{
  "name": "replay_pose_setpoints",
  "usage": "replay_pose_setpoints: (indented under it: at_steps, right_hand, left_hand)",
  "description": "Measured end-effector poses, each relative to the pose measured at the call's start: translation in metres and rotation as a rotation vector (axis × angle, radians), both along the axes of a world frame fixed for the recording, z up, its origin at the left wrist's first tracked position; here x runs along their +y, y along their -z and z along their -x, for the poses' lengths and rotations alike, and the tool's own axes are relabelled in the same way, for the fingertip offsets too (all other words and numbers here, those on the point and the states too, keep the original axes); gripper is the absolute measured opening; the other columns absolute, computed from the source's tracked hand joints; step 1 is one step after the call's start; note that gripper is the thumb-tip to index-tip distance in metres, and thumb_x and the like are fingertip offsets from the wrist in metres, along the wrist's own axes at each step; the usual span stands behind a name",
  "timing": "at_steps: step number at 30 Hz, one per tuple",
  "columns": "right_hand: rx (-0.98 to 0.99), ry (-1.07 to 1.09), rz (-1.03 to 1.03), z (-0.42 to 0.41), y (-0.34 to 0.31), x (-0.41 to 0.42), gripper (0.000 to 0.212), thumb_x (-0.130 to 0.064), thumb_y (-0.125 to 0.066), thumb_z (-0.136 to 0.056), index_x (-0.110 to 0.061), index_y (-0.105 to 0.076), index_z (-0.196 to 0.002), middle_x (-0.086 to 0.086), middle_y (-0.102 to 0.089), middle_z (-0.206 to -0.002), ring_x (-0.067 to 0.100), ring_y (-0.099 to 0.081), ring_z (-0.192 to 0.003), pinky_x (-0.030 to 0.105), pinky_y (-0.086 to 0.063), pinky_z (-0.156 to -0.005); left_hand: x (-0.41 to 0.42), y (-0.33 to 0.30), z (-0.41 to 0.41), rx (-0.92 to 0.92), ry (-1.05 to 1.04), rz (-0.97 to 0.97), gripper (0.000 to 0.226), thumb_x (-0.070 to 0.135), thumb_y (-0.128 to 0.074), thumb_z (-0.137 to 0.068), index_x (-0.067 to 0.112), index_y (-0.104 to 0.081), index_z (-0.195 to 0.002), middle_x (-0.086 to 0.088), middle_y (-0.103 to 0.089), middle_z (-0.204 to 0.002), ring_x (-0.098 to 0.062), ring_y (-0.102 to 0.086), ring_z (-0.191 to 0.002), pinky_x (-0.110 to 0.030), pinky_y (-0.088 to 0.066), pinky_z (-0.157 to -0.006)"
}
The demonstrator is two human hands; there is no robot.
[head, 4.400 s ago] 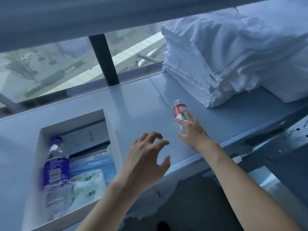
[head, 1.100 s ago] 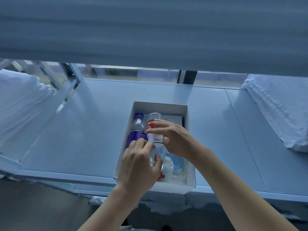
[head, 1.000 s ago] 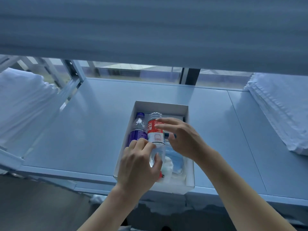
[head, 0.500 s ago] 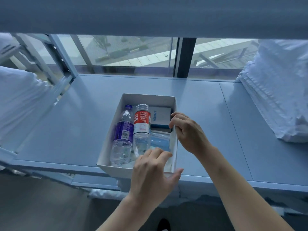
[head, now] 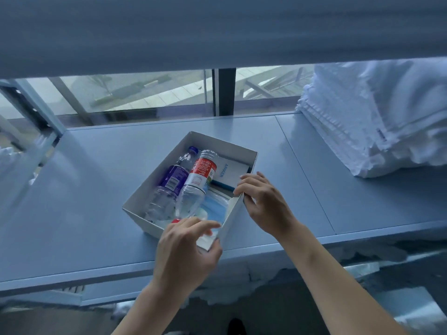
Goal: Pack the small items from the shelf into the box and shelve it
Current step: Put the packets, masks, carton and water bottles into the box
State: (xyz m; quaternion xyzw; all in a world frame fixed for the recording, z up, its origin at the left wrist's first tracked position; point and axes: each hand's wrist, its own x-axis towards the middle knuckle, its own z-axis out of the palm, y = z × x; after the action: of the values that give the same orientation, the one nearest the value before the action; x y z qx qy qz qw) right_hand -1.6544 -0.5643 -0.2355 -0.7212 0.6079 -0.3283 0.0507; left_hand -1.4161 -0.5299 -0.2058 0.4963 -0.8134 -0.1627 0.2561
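A white open box (head: 219, 144) sits turned at an angle on the blue-grey shelf (head: 96, 189). Inside lie a purple-label water bottle (head: 172, 181), a red-label water bottle (head: 199, 180), a white carton (head: 229, 174) and a blue packet (head: 215, 209). My left hand (head: 185, 250) grips the box's near corner, fingers over the rim and thumb outside. My right hand (head: 262, 201) grips the right wall, fingers curled over its top edge.
A tall stack of folded white towels (head: 372, 119) fills the shelf's right end. Another shelf board (head: 217, 27) hangs low overhead. A window with a dark post (head: 226, 91) lies behind. More white linen (head: 7, 155) shows at the far left.
The red-label bottle went from my hands into the box beside the purple one. Both hands moved to the box's walls, and the box has turned at an angle on the shelf.
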Motion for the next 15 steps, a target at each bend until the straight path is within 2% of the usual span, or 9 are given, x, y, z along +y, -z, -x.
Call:
replay_pose_setpoints:
  at_steps: [4, 8, 11, 15]
  right_hand:
    - [0.002, -0.007, 0.017, -0.014, 0.002, 0.007, 0.019, 0.001, -0.069, -0.085, -0.011, -0.074, -0.099, -0.001, -0.071, -0.102, 0.018, -0.061, -0.112, 0.041, -0.042, -0.112]
    - [0.019, 0.023, 0.029, -0.036, 0.006, 0.018, 0.023, -0.012, -0.076, -0.083, -0.014, -0.074, -0.107, -0.003, -0.07, -0.107, 0.015, -0.058, -0.115, 0.031, -0.048, -0.108]
    - [0.02, 0.071, 0.065, -0.053, 0.007, 0.021, 0.025, -0.011, -0.077, -0.083, -0.014, -0.075, -0.108, -0.003, -0.071, -0.107, 0.016, -0.06, -0.112, 0.028, -0.046, -0.108]
    - [0.049, 0.137, 0.076, -0.08, 0.005, 0.022, 0.025, -0.009, -0.079, -0.086, -0.014, -0.077, -0.11, -0.004, -0.074, -0.107, 0.015, -0.064, -0.108, 0.039, -0.051, -0.105]
  left_hand:
    - [-0.008, 0.002, -0.017, 0.027, 0.018, -0.02, 0.038, 0.021, -0.085, -0.07, 0.038, -0.075, -0.102, 0.027, -0.066, -0.084, 0.003, -0.06, -0.077, -0.02, -0.043, -0.081]
    - [-0.017, 0.003, -0.037, 0.077, 0.018, -0.024, 0.047, 0.009, -0.083, -0.066, 0.039, -0.074, -0.101, 0.03, -0.065, -0.084, 0.004, -0.058, -0.08, -0.012, -0.038, -0.084]
    - [-0.025, 0.002, -0.053, 0.097, 0.022, -0.032, 0.049, 0.0, -0.081, -0.067, 0.038, -0.075, -0.098, 0.029, -0.065, -0.082, -0.001, -0.059, -0.08, -0.019, -0.046, -0.08]
    - [-0.035, 0.003, -0.072, 0.112, 0.046, -0.028, 0.05, -0.009, -0.075, -0.07, 0.035, -0.076, -0.095, 0.025, -0.067, -0.086, -0.01, -0.061, -0.08, -0.033, -0.056, -0.076]
